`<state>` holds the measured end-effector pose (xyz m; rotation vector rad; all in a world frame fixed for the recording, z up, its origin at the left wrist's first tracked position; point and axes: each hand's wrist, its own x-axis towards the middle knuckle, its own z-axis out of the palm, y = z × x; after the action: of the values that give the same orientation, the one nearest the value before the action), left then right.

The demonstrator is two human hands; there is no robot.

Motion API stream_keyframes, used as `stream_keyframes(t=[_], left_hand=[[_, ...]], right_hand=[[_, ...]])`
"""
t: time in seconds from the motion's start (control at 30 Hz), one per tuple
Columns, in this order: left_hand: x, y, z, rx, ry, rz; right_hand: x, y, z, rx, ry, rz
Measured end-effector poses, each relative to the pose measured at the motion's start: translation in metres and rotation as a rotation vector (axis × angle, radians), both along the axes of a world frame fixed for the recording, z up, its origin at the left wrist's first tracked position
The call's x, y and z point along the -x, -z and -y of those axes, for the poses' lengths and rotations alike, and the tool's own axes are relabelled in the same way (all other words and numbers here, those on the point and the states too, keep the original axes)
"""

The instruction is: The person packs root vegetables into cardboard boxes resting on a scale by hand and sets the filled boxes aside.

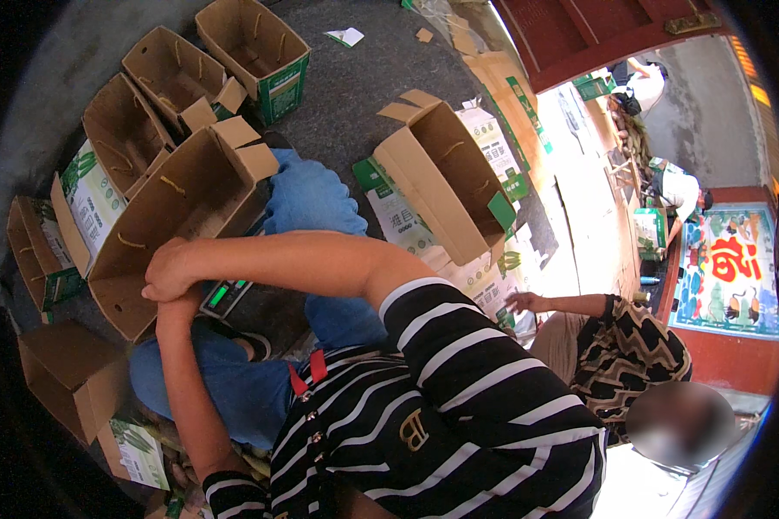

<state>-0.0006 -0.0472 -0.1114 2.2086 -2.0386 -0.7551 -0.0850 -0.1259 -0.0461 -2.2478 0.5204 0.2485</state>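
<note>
My right hand [170, 268] and my left hand [178, 306] meet at the near edge of a large open cardboard box [177, 208]. The right hand lies across the left one, its fingers curled; whatever they hold, if anything, is out of sight. Most of my left hand, fingers included, is hidden behind it. Yellow rope handles hang on the walls of the box, and its bottom looks bare. Right beside my hands, a digital scale [225, 297] shows a lit green display, partly covered by my right forearm.
Several open cartons, such as one green-sided carton [281, 91], stand at the left and far left. Another open box [433, 190] sits right of my knees on flattened cardboard [498, 82]. A seated person [614, 355] reaches in from the right. Corn ears [177, 445] lie at lower left.
</note>
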Motion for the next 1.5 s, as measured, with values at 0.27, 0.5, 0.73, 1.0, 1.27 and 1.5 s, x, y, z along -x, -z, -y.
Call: stream_keyframes(t=[0.27, 0.5, 0.73, 1.0, 1.27, 1.5], left_hand=[[0.0, 0.002, 0.0, 0.104, -0.063, -0.151], [0.003, -0.011, -0.001, 0.11, -0.019, -0.069], [0.012, -0.022, 0.001, 0.049, -0.029, -0.053], [0.008, -0.015, 0.003, 0.016, -0.026, -0.038], [0.009, -0.015, 0.003, 0.04, -0.065, -0.065], [0.002, -0.006, 0.0, 0.045, -0.042, -0.068]], right_hand=[[0.003, -0.004, -0.001, 0.028, 0.009, 0.016], [0.003, -0.009, -0.001, 0.035, -0.005, 0.023], [0.003, -0.007, 0.0, 0.024, 0.025, 0.007], [0.005, -0.009, 0.0, 0.036, 0.011, 0.028], [0.004, -0.008, 0.0, 0.044, 0.003, 0.011], [0.003, -0.009, -0.001, 0.043, 0.012, 0.004]])
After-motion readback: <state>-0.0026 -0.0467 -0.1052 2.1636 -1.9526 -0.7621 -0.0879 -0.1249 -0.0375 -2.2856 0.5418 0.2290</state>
